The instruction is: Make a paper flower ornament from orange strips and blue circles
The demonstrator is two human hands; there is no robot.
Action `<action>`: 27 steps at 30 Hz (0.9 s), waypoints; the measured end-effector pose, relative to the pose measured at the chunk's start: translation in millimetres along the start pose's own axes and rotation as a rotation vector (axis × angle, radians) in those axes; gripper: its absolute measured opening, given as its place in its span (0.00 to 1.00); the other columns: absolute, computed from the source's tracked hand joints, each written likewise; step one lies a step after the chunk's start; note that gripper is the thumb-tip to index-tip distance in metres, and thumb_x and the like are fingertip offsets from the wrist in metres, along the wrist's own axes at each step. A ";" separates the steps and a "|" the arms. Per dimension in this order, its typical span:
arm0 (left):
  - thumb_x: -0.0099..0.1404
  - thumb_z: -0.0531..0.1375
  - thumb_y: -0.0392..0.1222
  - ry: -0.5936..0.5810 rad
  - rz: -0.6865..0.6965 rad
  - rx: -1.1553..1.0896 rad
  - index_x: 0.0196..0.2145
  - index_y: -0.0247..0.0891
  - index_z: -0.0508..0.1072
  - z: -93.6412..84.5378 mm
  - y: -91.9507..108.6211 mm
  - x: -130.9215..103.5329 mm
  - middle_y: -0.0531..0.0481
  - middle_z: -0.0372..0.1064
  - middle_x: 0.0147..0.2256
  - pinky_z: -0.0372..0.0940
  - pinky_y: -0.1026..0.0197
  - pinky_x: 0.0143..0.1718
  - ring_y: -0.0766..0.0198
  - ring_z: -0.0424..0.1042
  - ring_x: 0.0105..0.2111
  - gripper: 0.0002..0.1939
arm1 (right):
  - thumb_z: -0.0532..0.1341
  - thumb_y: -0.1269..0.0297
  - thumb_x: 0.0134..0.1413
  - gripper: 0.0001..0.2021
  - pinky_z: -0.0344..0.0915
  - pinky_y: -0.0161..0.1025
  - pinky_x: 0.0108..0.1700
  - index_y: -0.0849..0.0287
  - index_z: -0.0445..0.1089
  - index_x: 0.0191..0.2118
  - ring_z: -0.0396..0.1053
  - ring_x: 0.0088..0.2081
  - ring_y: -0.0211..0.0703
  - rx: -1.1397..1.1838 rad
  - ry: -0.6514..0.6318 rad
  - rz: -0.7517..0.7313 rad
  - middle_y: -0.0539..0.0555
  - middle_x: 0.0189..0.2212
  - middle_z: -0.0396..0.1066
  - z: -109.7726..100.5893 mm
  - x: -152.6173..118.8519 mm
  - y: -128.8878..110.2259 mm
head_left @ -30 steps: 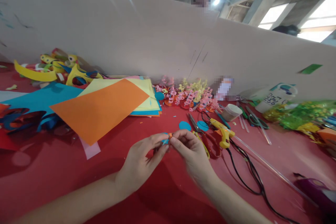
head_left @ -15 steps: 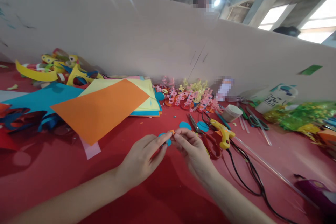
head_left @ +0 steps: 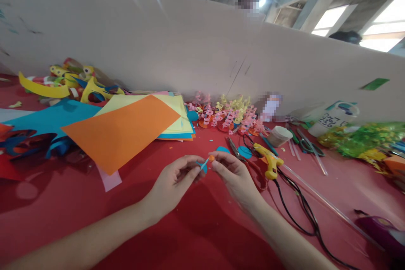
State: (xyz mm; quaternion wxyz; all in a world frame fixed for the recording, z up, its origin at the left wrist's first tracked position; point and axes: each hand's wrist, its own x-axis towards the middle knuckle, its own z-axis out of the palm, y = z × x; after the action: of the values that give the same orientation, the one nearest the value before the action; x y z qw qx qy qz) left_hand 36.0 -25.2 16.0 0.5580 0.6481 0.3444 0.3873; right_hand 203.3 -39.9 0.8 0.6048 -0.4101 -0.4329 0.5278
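A small blue paper piece is sitting at the fingertips of the left hand, and a small orange paper piece is sitting at those of the right hand. The two pieces are meeting in the narrow gap between the hands, above the red counter; whether they are touching cannot be told. The orange one is showing a rounded outline, and a pale, narrow edge of the blue one is slanting up toward it.

The left hand is pinching the blue piece between thumb and fingers, with the other fingers curling loosely behind. The right hand is gripping the orange piece between thumb and forefinger, its remaining fingers bending inward.

Just beyond the right hand, scissors with red handles are lying partly behind it, near two blue discs. A yellow glue gun is resting to the right of the scissors, its black cord trailing toward the person. Farther left, a large orange sheet is lying across stacked paper.
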 end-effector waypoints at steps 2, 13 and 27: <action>0.61 0.55 0.39 -0.014 -0.024 -0.040 0.40 0.36 0.70 1.2 0.0 1.2 0.50 0.71 0.31 0.67 0.63 0.36 0.66 0.71 0.32 0.10 | 0.67 0.64 0.43 0.07 0.61 0.33 0.39 0.54 0.73 0.33 0.65 0.34 0.35 0.004 -0.019 -0.003 0.48 0.30 0.69 -0.4 -0.6 0.6; 0.58 0.58 0.41 -0.098 -0.092 0.012 0.35 0.36 0.72 -1.0 -12.9 4.7 0.49 0.73 0.33 0.66 0.59 0.41 0.61 0.72 0.36 0.08 | 0.68 0.62 0.40 0.08 0.60 0.33 0.36 0.58 0.70 0.27 0.63 0.30 0.34 -0.028 0.002 0.013 0.48 0.26 0.66 -1.9 3.1 0.1; 0.57 0.59 0.43 -0.284 -0.200 0.075 0.28 0.35 0.74 -4.2 -20.2 8.5 0.49 0.75 0.28 0.66 0.63 0.33 0.63 0.72 0.30 0.09 | 0.69 0.63 0.36 0.09 0.55 0.33 0.31 0.58 0.68 0.24 0.58 0.26 0.33 -0.001 0.041 0.059 0.46 0.23 0.63 -6.9 7.0 1.5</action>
State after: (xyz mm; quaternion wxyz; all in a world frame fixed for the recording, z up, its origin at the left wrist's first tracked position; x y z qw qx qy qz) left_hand 35.9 -13.0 -2.7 0.6120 0.6792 0.3391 0.2215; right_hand 210.0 -33.1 -2.0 0.5976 -0.4335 -0.4084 0.5368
